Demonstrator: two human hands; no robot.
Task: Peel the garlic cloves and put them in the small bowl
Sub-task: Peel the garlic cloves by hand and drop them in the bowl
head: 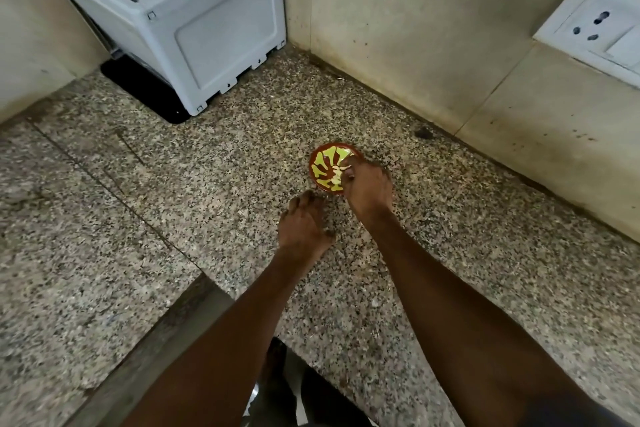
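Note:
A small red bowl (320, 163) with a green-yellow pattern sits on the speckled granite counter near the wall. Pale peeled garlic cloves (336, 177) lie inside it. My right hand (367, 191) reaches over the bowl's right rim, its curled fingertips down among the cloves; whether it pinches one I cannot tell. My left hand (303, 222) rests on the counter just in front of the bowl, fingers loosely bent, and whatever lies under its fingertips is hidden.
A white appliance (180, 21) stands at the back left on a black mat (138, 87). A tiled wall runs along the right with a white socket plate (595, 28). The granite counter (207, 184) has a seam and a front edge below my forearms.

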